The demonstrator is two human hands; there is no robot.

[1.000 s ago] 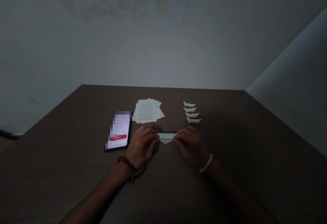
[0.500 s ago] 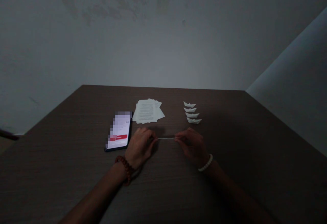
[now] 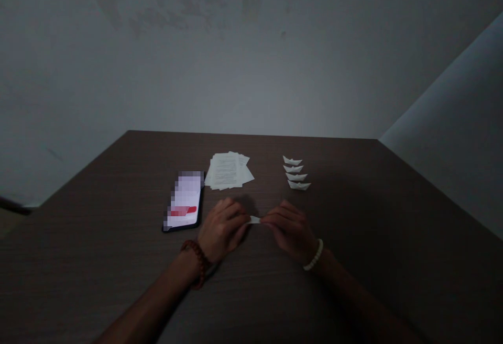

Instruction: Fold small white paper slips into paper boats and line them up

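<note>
My left hand and my right hand meet over the dark wooden table, both pinching a small folded white paper piece. Only a sliver of that paper shows between the fingertips. The left wrist wears a brown bead bracelet, the right a white one. Behind the hands, a row of several finished white paper boats lies at the back right. A stack of printed paper sheets lies at the back centre.
A phone with a lit screen lies flat just left of my left hand. A grey wall rises behind the table's far edge. The room is dim.
The hands have drawn closer together and slightly toward me. The paper, stretched wide between them before, now shows only as a small bit between the fingertips.
</note>
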